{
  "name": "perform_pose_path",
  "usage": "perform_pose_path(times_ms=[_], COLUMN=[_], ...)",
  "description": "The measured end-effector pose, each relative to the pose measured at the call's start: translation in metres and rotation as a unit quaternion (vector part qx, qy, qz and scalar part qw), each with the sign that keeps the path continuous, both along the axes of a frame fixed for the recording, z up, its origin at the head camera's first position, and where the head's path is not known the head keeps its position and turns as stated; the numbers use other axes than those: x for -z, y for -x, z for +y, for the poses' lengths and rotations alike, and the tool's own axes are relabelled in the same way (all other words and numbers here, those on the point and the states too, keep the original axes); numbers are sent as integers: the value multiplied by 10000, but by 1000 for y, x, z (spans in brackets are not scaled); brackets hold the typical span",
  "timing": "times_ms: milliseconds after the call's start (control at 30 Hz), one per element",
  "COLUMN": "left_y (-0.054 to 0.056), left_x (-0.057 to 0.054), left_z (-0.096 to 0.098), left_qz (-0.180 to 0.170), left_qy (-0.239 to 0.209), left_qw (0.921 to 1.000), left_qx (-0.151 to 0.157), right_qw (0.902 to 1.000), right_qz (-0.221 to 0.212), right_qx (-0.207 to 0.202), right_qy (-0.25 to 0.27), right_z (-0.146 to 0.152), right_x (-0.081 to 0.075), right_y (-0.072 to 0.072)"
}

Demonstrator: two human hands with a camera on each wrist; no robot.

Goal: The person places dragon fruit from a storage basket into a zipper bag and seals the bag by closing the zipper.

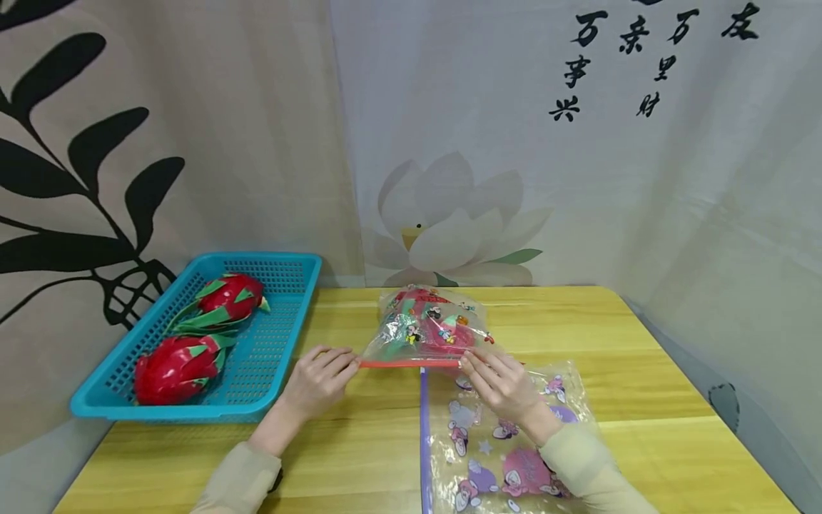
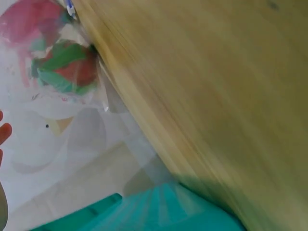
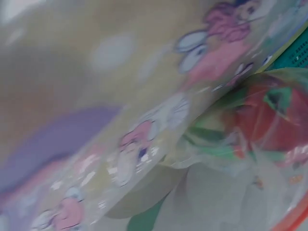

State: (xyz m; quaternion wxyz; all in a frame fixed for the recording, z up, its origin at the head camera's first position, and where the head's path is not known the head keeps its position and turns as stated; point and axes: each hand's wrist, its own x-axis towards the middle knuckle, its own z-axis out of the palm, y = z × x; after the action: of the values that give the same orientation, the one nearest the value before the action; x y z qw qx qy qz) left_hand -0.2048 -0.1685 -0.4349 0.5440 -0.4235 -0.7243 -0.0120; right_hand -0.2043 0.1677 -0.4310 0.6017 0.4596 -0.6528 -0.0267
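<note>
A clear zip bag printed with small cartoon figures lies at mid-table, its red zip strip toward me. Red and green dragon fruit shapes show through its plastic. My left hand pinches the strip's left end. My right hand pinches the strip toward its right end, fingers over the edge. In the left wrist view only a few fingertips show at the edge, apart from the bag. Under my right forearm lies a second clear bag with pink and purple cartoons and a purple strip.
A blue perforated basket stands at the table's left with two dragon fruits, one at the back and one in front. Behind the wooden table hangs a printed curtain.
</note>
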Motion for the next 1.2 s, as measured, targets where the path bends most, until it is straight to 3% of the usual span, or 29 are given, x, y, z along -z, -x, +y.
perform_pose_path(times_ms=[367, 567, 733, 900, 1067, 1200], left_y=[-1, -1, 3, 4, -1, -7], left_x=[2, -1, -3, -1, 0, -2], left_z=[-7, -5, 4, 16, 21, 22], left_qz=[-142, -187, -76, -9, -298, -382], left_qy=[37, 42, -18, 77, 277, 443], left_qw=[9998, 9998, 10000, 9999, 9991, 9980], left_qx=[-104, -47, 37, 72, 153, 248], right_qw=[9972, 9925, 9896, 9803, 9705, 9512], right_qz=[-525, -926, -908, -1251, -1801, -2432], right_qx=[448, 704, 858, 1298, 1466, 1852], right_qy=[286, 376, 711, 808, 645, 417], right_z=[57, 63, 62, 68, 72, 70], right_x=[2, -2, -14, -18, -13, -8], right_y=[1, 6, 17, 21, 16, 7])
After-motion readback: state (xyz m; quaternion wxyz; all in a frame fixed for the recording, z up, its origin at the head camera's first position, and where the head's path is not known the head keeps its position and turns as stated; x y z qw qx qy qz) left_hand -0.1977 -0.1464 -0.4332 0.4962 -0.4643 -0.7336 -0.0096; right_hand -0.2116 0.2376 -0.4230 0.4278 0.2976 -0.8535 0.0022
